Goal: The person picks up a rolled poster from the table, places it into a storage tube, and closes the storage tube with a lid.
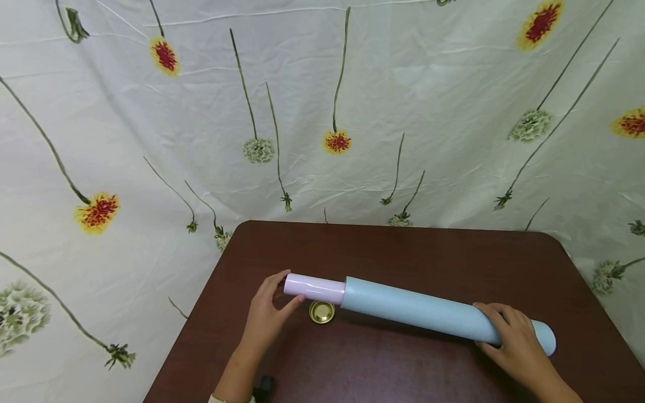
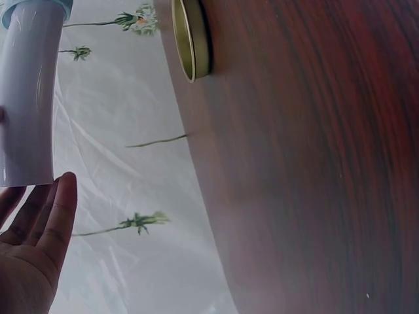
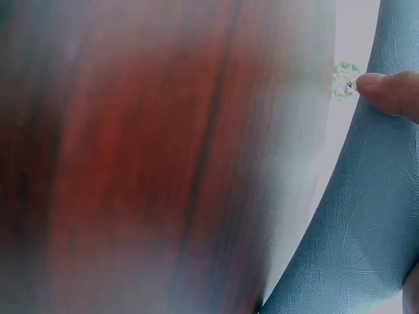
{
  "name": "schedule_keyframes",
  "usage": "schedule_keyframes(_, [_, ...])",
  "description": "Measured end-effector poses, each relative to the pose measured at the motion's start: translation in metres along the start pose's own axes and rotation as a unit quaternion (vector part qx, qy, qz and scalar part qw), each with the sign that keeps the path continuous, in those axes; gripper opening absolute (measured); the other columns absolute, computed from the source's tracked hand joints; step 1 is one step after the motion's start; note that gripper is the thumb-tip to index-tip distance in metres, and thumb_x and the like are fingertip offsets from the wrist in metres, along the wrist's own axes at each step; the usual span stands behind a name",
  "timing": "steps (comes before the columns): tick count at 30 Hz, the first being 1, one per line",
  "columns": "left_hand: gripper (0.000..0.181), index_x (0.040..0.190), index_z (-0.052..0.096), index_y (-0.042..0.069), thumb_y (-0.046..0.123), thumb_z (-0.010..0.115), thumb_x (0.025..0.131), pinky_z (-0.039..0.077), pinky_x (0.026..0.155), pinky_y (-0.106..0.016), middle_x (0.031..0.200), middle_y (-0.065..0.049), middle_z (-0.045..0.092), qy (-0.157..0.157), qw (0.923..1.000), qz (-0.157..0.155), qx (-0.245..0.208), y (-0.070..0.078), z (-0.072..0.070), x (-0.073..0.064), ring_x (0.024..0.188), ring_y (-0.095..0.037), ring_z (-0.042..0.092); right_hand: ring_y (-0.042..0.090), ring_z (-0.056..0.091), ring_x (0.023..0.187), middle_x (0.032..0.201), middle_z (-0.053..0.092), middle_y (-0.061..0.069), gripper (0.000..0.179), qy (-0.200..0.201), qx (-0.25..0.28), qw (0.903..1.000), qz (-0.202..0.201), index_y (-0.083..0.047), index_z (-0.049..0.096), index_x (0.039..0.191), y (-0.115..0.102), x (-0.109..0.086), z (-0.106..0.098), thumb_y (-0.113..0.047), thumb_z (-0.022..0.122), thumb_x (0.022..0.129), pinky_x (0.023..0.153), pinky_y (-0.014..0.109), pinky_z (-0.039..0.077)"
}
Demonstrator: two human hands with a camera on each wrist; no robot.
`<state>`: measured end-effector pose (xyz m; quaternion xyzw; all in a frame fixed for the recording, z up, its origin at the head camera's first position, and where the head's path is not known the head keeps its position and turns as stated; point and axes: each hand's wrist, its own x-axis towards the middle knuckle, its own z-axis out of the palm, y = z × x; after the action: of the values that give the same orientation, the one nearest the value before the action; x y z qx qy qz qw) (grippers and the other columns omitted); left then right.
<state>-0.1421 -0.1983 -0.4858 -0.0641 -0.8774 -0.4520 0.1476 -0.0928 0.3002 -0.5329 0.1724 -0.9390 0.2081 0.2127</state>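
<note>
Head view has the good stuff: two hands on a long two-part tube, slanting across a dark reddish-brown counter [image 1: 383,364]. Most of it is a fat pale blue tube [image 1: 413,308], and a skinnier, shiny lilac tube [image 1: 314,288] pokes out of its left end, so one's sitting partway inside the other. Left hand [image 1: 266,319] is out at the lilac end, thumb on the near side and fingertips on the far side, pinching it pretty lightly with a big gap back toward the palm. Right hand [image 1: 514,341] has the blue one near its right end, fingers curved over the top and thumb underneath.

Left wrist cam shows the lilac bit up off the counter, with the fingers fairly straight around its end. Right wrist cam mostly gets wood grain, plus one fingertip pressed on the blue surface, which looks kinda wrinkly and leathery up close.

Just below the lilac part in the head shot there's a little round gold dish [image 1: 322,312] on the counter. Some black thing [image 1: 264,386] by the left wrist, can't tell what. Backdrop's a white flowery sheet [image 1: 453,101].
</note>
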Motion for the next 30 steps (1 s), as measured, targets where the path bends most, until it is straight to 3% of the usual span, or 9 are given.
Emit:
schedule_keyframes(9, [0.065, 0.138, 0.059, 0.012, 0.021, 0.087, 0.08, 0.057, 0.094, -0.038, 0.131, -0.007, 0.062, 0.003, 0.9999, 0.011, 0.005, 0.004, 0.003, -0.001, 0.116, -0.021, 0.066, 0.038, 0.056, 0.104, 0.115, 0.059, 0.015, 0.093, -0.002, -0.002, 1.0, 0.008, -0.011, 0.059, 0.135, -0.002, 0.0, 0.001, -0.008, 0.098, 0.05, 0.087, 0.06, 0.037])
schedule_keyframes(18, [0.063, 0.138, 0.06, 0.012, 0.022, 0.085, 0.082, 0.057, 0.093, -0.041, 0.132, -0.006, 0.062, -0.01, 0.9998, 0.018, -0.004, 0.005, 0.008, -0.002, 0.115, -0.019, 0.066, 0.038, 0.056, 0.105, 0.115, 0.059, 0.015, 0.09, -0.001, 0.005, 0.9999, 0.01, -0.012, 0.059, 0.134, -0.004, 0.002, 0.002, -0.008, 0.097, 0.053, 0.087, 0.061, 0.037])
schedule_keyframes(30, [0.059, 0.14, 0.059, 0.014, 0.022, 0.082, 0.085, 0.058, 0.089, -0.035, 0.133, -0.005, 0.062, -0.023, 0.9994, 0.02, -0.016, 0.008, 0.012, -0.005, 0.107, -0.019, 0.07, 0.038, 0.056, 0.105, 0.115, 0.059, 0.015, 0.092, 0.0, 0.007, 0.9999, 0.01, -0.013, 0.059, 0.135, -0.006, 0.005, 0.004, -0.007, 0.097, 0.052, 0.088, 0.061, 0.036])
